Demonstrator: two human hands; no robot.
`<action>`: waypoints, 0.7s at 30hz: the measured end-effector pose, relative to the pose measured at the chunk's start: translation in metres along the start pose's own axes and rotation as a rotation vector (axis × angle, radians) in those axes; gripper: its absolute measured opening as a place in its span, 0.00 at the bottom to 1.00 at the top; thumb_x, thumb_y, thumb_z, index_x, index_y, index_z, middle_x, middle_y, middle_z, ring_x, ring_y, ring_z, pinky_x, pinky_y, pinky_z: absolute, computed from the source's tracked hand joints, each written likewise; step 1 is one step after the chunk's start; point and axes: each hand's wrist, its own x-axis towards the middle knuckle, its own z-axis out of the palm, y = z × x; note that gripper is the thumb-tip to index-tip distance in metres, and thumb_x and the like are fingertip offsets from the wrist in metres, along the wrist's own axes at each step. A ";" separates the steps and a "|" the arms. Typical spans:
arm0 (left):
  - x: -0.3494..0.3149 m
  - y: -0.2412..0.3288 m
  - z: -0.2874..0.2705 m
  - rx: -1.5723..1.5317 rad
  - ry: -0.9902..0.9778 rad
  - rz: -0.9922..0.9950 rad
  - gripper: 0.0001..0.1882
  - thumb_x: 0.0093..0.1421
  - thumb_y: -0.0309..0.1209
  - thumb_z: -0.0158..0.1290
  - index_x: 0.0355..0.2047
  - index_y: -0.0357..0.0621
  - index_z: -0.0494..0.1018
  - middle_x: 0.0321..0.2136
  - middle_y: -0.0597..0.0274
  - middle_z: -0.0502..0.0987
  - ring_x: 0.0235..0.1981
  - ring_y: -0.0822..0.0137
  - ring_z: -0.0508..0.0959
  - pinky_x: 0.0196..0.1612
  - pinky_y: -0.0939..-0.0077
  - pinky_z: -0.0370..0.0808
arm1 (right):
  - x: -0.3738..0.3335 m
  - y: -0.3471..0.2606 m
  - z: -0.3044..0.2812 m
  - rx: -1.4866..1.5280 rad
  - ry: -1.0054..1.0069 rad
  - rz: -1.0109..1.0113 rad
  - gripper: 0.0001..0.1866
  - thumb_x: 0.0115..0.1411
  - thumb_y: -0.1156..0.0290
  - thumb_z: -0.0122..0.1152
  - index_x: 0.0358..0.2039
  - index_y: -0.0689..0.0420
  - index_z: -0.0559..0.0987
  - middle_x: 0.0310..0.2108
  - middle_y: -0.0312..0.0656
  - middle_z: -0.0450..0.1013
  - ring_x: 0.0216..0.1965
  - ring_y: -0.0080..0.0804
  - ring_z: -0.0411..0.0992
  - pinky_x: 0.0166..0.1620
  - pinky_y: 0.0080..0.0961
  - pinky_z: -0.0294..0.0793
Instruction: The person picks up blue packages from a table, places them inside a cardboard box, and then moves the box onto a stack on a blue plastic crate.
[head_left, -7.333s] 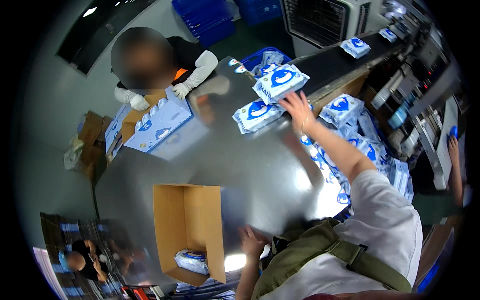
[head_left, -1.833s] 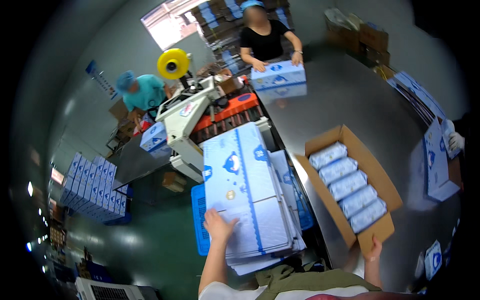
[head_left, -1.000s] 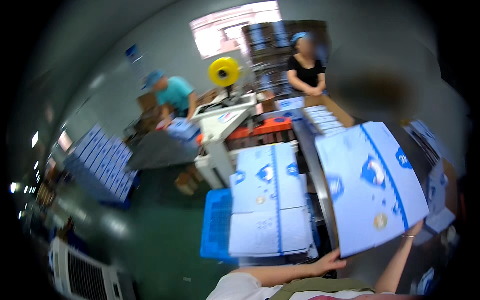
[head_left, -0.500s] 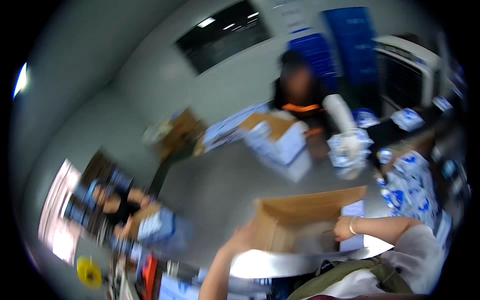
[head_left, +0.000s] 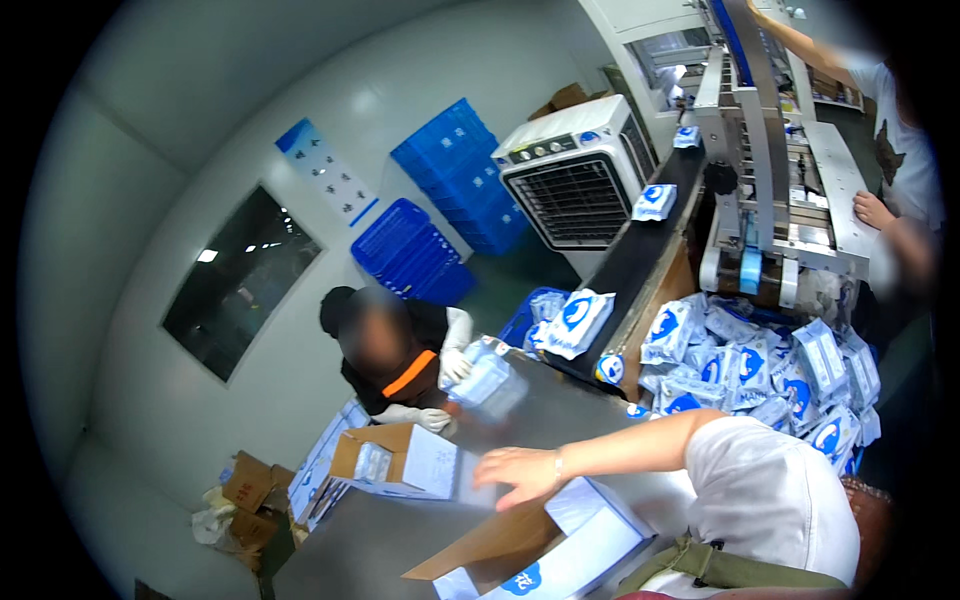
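My right hand (head_left: 515, 474) reaches out past an open cardboard box (head_left: 578, 562), its fingers spread and holding nothing. The box stands near me on the metal table, white and blue outside, brown inside, with its flaps up; the depth of its inside is partly hidden. My left hand is out of view. Across the table a co-worker in white gloves holds blurred white-and-blue packs (head_left: 487, 388). Beside that person a second open box (head_left: 425, 462) contains at least one pack.
A black conveyor belt (head_left: 625, 250) carries several packs from a machine (head_left: 745, 170). Right of it, many packs (head_left: 740, 365) lie heaped in a blue crate. Another person stands by the machine. An air cooler (head_left: 570, 180) and blue crates (head_left: 465, 175) stand behind.
The view has swung right, bringing the conveyor and machine in. My right hand has come out of the box and stretched forward. My left hand has left the view.
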 end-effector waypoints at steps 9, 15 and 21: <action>-0.049 0.020 0.064 -0.792 0.221 -0.370 0.42 0.46 0.47 0.57 0.55 0.33 0.57 0.51 0.48 0.64 0.53 0.55 0.64 0.55 0.56 0.58 | -0.145 -0.051 0.101 -0.196 -0.266 0.203 0.46 0.55 0.44 0.52 0.64 0.57 0.47 0.66 0.50 0.42 0.67 0.46 0.38 0.65 0.49 0.35; -0.100 0.058 0.221 -1.463 -0.118 -0.295 0.30 0.51 0.28 0.55 0.53 0.36 0.57 0.44 0.56 0.67 0.46 0.64 0.68 0.49 0.66 0.65 | -0.208 -0.017 0.038 -0.241 -0.127 0.251 0.40 0.59 0.43 0.45 0.64 0.53 0.51 0.66 0.49 0.43 0.67 0.47 0.39 0.64 0.51 0.39; -0.044 0.075 0.104 -1.199 -0.162 0.347 0.23 0.52 0.18 0.51 0.49 0.35 0.61 0.44 0.54 0.71 0.43 0.64 0.72 0.49 0.70 0.69 | -0.218 0.015 0.112 0.323 0.372 0.832 0.29 0.66 0.56 0.29 0.62 0.61 0.54 0.63 0.50 0.52 0.63 0.44 0.51 0.63 0.29 0.49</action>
